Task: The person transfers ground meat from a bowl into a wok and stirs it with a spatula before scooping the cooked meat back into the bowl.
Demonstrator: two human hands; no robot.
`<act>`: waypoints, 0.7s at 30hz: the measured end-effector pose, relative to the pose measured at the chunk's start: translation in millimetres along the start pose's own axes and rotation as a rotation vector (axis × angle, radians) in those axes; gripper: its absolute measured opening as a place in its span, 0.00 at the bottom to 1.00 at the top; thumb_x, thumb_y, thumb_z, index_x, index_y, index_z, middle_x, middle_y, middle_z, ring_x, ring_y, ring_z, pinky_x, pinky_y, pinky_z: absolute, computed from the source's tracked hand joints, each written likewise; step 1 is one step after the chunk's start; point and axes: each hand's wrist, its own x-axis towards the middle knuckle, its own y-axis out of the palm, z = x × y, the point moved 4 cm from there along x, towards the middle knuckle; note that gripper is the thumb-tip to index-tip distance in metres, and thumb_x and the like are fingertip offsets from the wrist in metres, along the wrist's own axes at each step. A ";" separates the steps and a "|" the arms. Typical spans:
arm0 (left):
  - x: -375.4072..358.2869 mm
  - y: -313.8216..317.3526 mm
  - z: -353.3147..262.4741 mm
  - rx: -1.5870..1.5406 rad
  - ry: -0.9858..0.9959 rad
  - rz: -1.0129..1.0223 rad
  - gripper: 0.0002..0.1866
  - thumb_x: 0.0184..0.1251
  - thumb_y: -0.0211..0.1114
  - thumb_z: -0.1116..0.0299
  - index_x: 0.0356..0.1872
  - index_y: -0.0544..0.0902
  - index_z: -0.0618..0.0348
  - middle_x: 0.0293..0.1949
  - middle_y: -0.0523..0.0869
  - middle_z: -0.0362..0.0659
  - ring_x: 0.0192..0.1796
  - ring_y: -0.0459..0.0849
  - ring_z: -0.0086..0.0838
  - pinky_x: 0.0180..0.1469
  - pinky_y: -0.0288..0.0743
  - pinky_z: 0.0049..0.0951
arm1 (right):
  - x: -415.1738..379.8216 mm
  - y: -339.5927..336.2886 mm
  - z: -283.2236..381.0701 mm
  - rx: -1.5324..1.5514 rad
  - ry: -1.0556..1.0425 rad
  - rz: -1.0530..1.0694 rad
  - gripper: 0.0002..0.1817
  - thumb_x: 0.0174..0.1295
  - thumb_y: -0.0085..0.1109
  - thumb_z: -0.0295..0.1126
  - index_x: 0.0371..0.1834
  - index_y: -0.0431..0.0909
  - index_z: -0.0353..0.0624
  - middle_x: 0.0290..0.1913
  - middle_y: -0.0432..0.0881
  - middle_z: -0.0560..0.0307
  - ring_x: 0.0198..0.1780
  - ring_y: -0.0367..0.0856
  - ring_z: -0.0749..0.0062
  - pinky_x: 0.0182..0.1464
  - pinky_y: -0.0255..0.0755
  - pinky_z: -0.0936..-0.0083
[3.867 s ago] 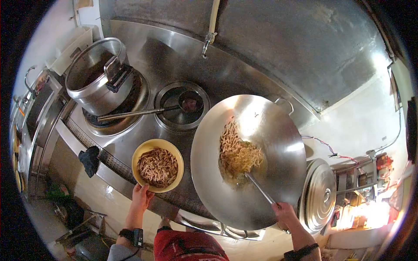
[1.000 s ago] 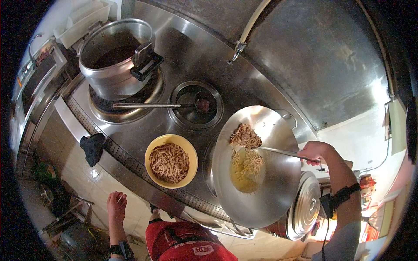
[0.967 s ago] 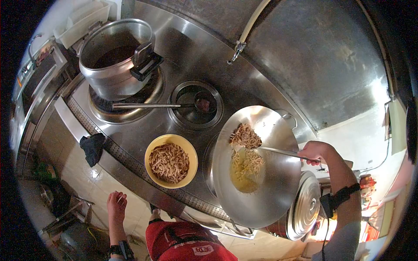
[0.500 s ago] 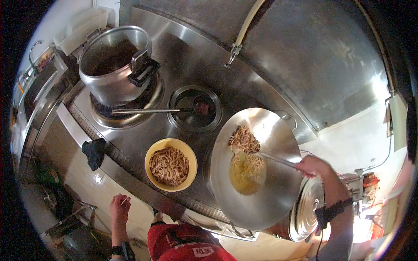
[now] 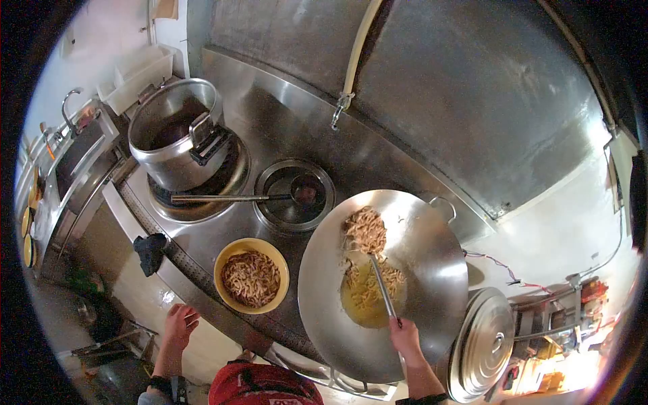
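Observation:
My right hand [image 5: 405, 336] is closed around the handle of a long-handled metal utensil [image 5: 384, 287]. Its head is hidden beneath a heap of brown food strips [image 5: 366, 229], against the upper wall of a large wok [image 5: 432, 290]. Lower in the wok, more strips sit in yellowish liquid [image 5: 368, 316]. My left hand [image 5: 180, 324], fingers curled, is in the air before the counter's front edge. A small pale bit shows at its fingers, too small to name. A yellow bowl [image 5: 285, 278] of similar strips stands left of the wok.
A tall metal pot [image 5: 182, 165] stands on the far-left burner. A ladle [image 5: 223, 198] rests across a round well [image 5: 324, 216]. A black cloth [image 5: 149, 254] hangs on the counter edge. Large metal lids [image 5: 487, 344] are right of the wok; a tap [image 5: 335, 120] hangs behind.
My right hand has swung from the wok's right side to its near side, turning the utensil's handle toward me. The food heap still lies on the wok's upper wall. The camera view has shifted.

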 end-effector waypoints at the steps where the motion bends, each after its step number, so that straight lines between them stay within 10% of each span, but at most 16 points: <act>1: -23.5 34.6 -17.0 0.061 -0.001 -0.058 0.05 0.68 0.59 0.64 0.36 0.73 0.50 0.34 0.81 0.37 0.36 0.83 0.30 0.37 0.76 0.30 | 1.8 -6.0 12.2 0.042 0.070 -0.032 0.23 0.66 0.55 0.50 0.30 0.80 0.37 0.22 0.81 0.47 0.26 0.82 0.58 0.30 0.72 0.63; 8: -14.5 19.1 -6.1 0.250 0.054 -0.058 0.05 0.68 0.59 0.65 0.38 0.74 0.52 0.35 0.81 0.39 0.38 0.83 0.31 0.39 0.76 0.32 | 3.7 -17.7 21.3 0.006 0.068 -0.044 0.24 0.64 0.56 0.51 0.33 0.80 0.35 0.28 0.82 0.41 0.32 0.82 0.45 0.37 0.74 0.59; 17: -8.8 22.9 -5.4 0.184 0.018 -0.015 0.05 0.68 0.59 0.65 0.35 0.74 0.51 0.34 0.80 0.38 0.39 0.83 0.30 0.40 0.76 0.31 | -29.5 -54.6 8.1 -0.103 0.036 -0.065 0.22 0.66 0.55 0.48 0.32 0.80 0.35 0.21 0.79 0.49 0.25 0.80 0.63 0.31 0.72 0.65; 19: -21.9 43.8 -11.7 0.128 -0.020 -0.025 0.05 0.68 0.59 0.65 0.36 0.73 0.51 0.34 0.80 0.38 0.39 0.83 0.30 0.40 0.76 0.31 | -49.1 -55.8 -1.9 0.342 0.176 0.045 0.21 0.67 0.55 0.46 0.29 0.79 0.36 0.18 0.76 0.56 0.22 0.75 0.73 0.26 0.69 0.70; 21: -26.1 59.3 -13.1 0.064 -0.061 -0.040 0.06 0.68 0.60 0.64 0.36 0.73 0.51 0.34 0.80 0.39 0.39 0.83 0.30 0.40 0.76 0.30 | -58.2 -60.2 -17.0 0.032 0.064 -0.007 0.21 0.67 0.56 0.45 0.26 0.79 0.37 0.18 0.73 0.62 0.21 0.71 0.80 0.23 0.65 0.75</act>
